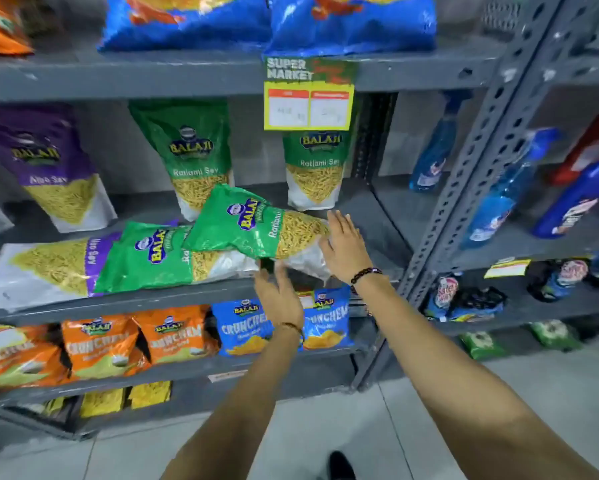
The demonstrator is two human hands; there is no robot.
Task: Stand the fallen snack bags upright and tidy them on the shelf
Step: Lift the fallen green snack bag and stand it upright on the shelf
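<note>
Three snack bags lie fallen along the front of the grey metal shelf (173, 299) before me. Farthest left is a purple and white Aloo Sev bag (45, 271) on its side, next a green Ratlami Sev bag (159, 258) lying flat and overlapping it, and on top at the right a second green Ratlami Sev bag (253, 226), tilted, with its clear white bottom end pointing toward my right hand (343, 251).

My right hand is spread open, fingers straight and together, palm facing that bottom end, touching it or just short of it; I cannot tell which. It has hold of nothing. My left hand (280, 296) is open too, palm turned up and inward just under the lower edge of the same tilted bag, gripping nothing.

Behind the fallen ones, three bags stand upright at the back of the shelf: a purple Aloo Sev bag (48, 168) at left, a green Ratlami Sev bag (190, 157) in the middle, and another green one (317, 171) at right, partly hidden by a yellow price tag (308, 105) hanging from the shelf above.

Orange Crunchem packets (118, 341) and blue Crunchem packets (246, 327) fill the shelf below.
</note>
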